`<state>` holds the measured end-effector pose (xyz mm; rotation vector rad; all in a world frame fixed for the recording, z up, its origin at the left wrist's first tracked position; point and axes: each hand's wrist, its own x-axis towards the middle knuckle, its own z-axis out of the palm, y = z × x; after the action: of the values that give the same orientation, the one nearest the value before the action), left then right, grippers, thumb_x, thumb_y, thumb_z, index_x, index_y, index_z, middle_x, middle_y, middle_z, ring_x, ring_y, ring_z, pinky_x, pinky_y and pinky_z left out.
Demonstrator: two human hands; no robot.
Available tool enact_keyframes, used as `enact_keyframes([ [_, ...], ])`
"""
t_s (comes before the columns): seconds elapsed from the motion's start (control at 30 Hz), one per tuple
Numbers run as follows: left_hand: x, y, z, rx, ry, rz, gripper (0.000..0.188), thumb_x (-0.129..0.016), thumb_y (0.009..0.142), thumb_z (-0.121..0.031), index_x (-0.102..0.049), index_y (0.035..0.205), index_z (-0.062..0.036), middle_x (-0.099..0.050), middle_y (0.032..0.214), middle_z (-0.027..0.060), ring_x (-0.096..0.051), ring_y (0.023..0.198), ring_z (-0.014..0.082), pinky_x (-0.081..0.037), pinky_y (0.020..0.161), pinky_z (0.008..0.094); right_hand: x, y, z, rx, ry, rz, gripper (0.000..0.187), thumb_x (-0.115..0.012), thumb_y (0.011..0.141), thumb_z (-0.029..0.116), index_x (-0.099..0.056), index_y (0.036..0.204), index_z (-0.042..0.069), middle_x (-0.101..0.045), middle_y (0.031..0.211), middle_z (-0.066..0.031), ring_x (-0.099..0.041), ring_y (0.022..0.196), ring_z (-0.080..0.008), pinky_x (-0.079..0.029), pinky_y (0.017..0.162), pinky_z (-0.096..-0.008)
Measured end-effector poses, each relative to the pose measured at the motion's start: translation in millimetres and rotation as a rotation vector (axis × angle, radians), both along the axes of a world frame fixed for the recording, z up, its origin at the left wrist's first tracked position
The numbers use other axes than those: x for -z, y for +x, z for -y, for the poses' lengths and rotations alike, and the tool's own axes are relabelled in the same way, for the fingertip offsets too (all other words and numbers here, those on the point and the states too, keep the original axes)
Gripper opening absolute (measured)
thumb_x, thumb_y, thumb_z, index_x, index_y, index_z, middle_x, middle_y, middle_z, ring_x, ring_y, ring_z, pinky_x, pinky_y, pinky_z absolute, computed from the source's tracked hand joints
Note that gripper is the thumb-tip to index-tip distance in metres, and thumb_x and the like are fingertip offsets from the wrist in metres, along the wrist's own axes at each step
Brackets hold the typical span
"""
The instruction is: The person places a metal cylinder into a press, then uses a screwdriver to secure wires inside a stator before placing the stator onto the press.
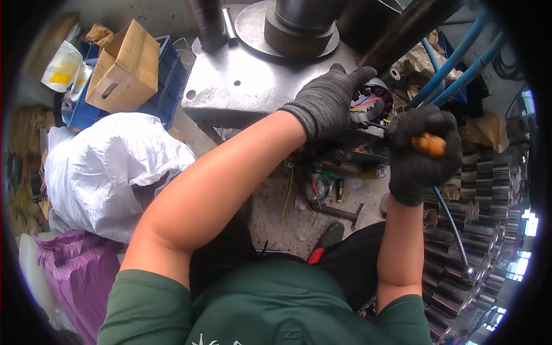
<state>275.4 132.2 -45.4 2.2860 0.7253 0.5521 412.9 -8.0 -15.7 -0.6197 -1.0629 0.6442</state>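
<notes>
In a dark grey knitted glove, my left hand grips the left and upper side of a round motor stator. Red, blue, white and yellow wires show inside its ring. My right hand, also gloved, is closed round an orange handle, apparently a screwdriver's. Its thin dark shaft points left at the stator's lower edge. Whether the tip touches the stator is too small to tell. My left fingertips lie partly hidden behind the stator.
A steel press table with a thick column stands ahead. Blue hoses hang at right above stacked metal cores. Left are a cardboard box in a blue crate, a white sack and a purple bag. Tools lie on the floor.
</notes>
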Motion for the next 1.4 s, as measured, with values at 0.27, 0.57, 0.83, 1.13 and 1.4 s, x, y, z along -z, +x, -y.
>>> enact_keyframes([
  [0.27, -3.9, -4.4, 3.0, 0.026, -0.01, -0.022, 0.119, -0.099, 0.061, -0.049, -0.041, 0.16, -0.0183, -0.059, 0.127, 0.0288, -0.065, 0.121, 0.0435, -0.054, 0.105, 0.0483, 18.8, 1.9, -17.6, 0.046, 0.01, 0.049, 0.039, -0.046, 0.102, 0.039, -0.062, 0.106, 0.004, -0.059, 0.081, -0.011, -0.056, 0.061, -0.0209, -0.052, 0.063, -0.0369],
  [0.57, 1.8, -2.2, 1.1, 0.026, -0.007, -0.018, 0.12, -0.099, 0.061, -0.054, -0.041, 0.16, -0.0183, -0.057, 0.127, 0.0299, -0.065, 0.12, 0.0444, -0.055, 0.105, 0.05, 14.8, -6.0, -8.1, 0.028, -0.054, -0.043, 0.038, -0.042, 0.103, 0.039, -0.063, 0.105, 0.006, -0.055, 0.078, -0.0085, -0.052, 0.061, -0.0202, -0.046, 0.062, -0.0374],
  [0.83, 0.1, -0.9, 3.3, 0.033, -0.017, -0.015, 0.118, -0.097, 0.063, -0.056, -0.041, 0.159, -0.0173, -0.057, 0.126, 0.0296, -0.065, 0.119, 0.0451, -0.055, 0.105, 0.0497, 12.9, -2.8, -0.1, -0.013, -0.068, -0.023, 0.04, -0.042, 0.103, 0.04, -0.063, 0.107, 0.006, -0.053, 0.08, -0.0077, -0.05, 0.061, -0.0189, -0.046, 0.063, -0.0374],
  [1.13, 2.9, 0.2, 3.2, 0.021, -0.03, 0.049, 0.115, -0.098, 0.063, -0.051, -0.043, 0.158, -0.0183, -0.056, 0.129, 0.0279, -0.065, 0.12, 0.0424, -0.056, 0.104, 0.0477, 9.3, 10.7, 4.7, 0.012, 0.058, -0.086, 0.042, -0.047, 0.102, 0.043, -0.066, 0.107, 0.006, -0.057, 0.077, -0.0102, -0.055, 0.06, -0.0206, -0.05, 0.062, -0.0357],
  [1.4, -6.4, -1.4, 10.8, -0.012, -0.045, -0.039, 0.12, -0.1, 0.06, -0.051, -0.042, 0.16, -0.0193, -0.056, 0.127, 0.0262, -0.065, 0.12, 0.0414, -0.055, 0.106, 0.0474, 28.1, 18.6, -7.5, 0.164, -0.077, -0.083, 0.043, -0.043, 0.105, 0.043, -0.065, 0.103, 0.006, -0.064, 0.084, -0.0107, -0.059, 0.063, -0.0228, -0.052, 0.067, -0.0406],
])
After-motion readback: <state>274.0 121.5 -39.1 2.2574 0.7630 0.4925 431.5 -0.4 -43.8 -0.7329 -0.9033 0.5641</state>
